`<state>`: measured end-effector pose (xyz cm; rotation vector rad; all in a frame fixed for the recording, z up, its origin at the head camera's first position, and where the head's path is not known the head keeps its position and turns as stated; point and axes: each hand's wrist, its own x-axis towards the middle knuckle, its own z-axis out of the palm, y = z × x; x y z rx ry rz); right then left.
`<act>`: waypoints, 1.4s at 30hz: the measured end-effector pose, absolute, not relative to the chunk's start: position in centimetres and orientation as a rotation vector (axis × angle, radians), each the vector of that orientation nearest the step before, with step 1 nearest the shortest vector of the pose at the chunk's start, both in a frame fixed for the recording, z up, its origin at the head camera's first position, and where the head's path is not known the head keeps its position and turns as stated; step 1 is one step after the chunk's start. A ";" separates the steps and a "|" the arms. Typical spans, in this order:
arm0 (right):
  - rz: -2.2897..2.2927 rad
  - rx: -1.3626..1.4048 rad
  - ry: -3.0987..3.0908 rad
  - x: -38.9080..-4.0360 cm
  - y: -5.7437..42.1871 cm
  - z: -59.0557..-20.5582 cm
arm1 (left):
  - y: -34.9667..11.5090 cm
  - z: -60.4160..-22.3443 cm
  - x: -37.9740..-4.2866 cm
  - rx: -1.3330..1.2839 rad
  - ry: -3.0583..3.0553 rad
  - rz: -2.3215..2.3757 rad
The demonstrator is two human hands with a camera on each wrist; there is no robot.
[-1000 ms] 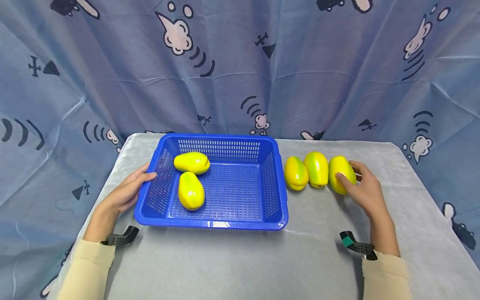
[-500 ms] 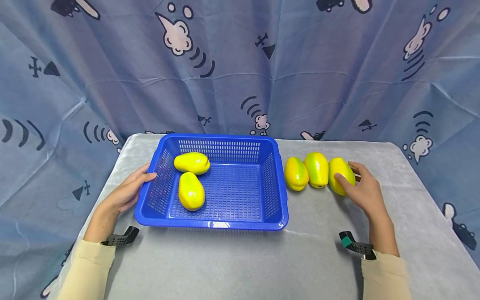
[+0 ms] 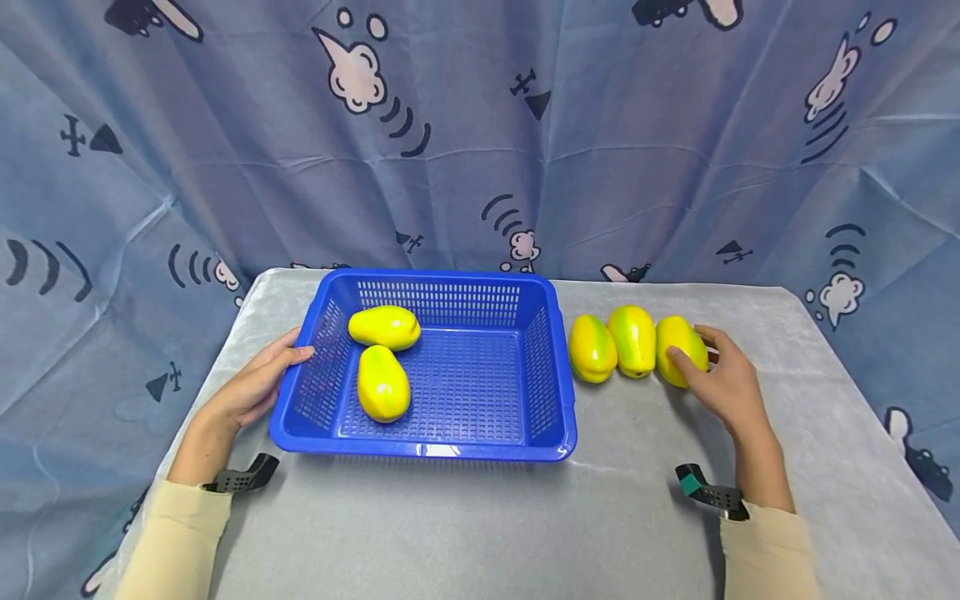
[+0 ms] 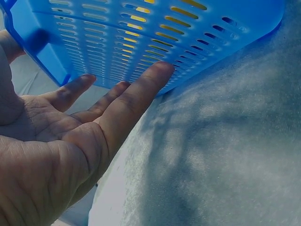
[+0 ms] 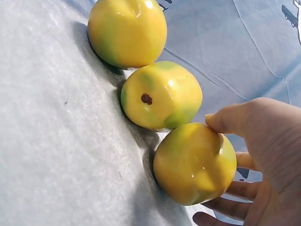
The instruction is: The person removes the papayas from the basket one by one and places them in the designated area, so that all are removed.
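My left hand [image 3: 258, 382] holds the left side of a blue plastic basket [image 3: 423, 450], thumb over the rim. In the left wrist view its fingers [image 4: 129, 106] lie fairly straight against the slotted outer wall. Two yellow papayas lie inside the basket, one crosswise at the back [image 3: 384, 327] and one nearer [image 3: 383, 385]. On the right, my right hand [image 3: 726, 379] grips the outermost papaya [image 3: 678, 348], with its thumb on the near top and fingers round the far side. That papaya touches the middle papaya [image 5: 162, 95] of a row; a third papaya [image 3: 592, 348] stands by the basket.
A grey-white cloth covers the table [image 3: 480, 533]. Behind it hangs a blue patterned curtain [image 3: 450, 167]. The basket's right wall is close to the leftmost loose papaya.
My right hand has shifted slightly left with the outermost papaya, which sits closer against its neighbour. The left hand and basket look unmoved.
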<state>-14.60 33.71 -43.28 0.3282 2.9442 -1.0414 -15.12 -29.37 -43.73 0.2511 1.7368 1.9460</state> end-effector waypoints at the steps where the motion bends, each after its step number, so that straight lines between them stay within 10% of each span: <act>1: -1.042 0.324 2.948 -14.6 33.7 -43.3 | -29.4 -43.7 -15.1 0.251 1.736 1.945; 42: -1.016 0.332 2.959 -14.9 33.5 -43.1 | -29.4 -43.8 -15.1 0.256 1.753 1.941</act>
